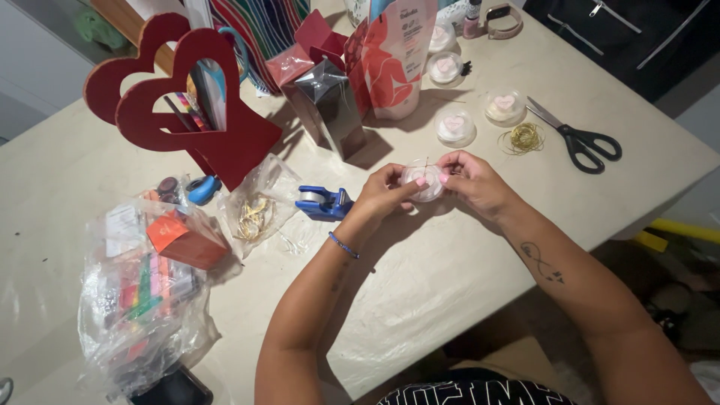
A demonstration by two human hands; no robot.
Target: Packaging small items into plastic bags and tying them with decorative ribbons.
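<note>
Both hands hold one small round tub [424,182] between them, just above the table [465,255]. The left hand [381,193] pinches its left edge with thumb and fingers closed on it. The right hand [471,180] pinches the right edge the same way. The tub is clear, with something pale inside. Its flat round face tips up toward the camera. It is round, so it has no long side to tell. A thin gold bit sticks up at its top edge; it is too small to tell what it is.

Just left of the left hand lies a blue tape holder [324,202]. Past the hands, farther up the table, sit more tubs with pink hearts [454,126] in them. Near those lie a loop of gold wire [523,138] and black scissors [577,137]. At the far left stands a red heart box [202,112]. A clear bag [142,300] with colourful things lies at the near left.
</note>
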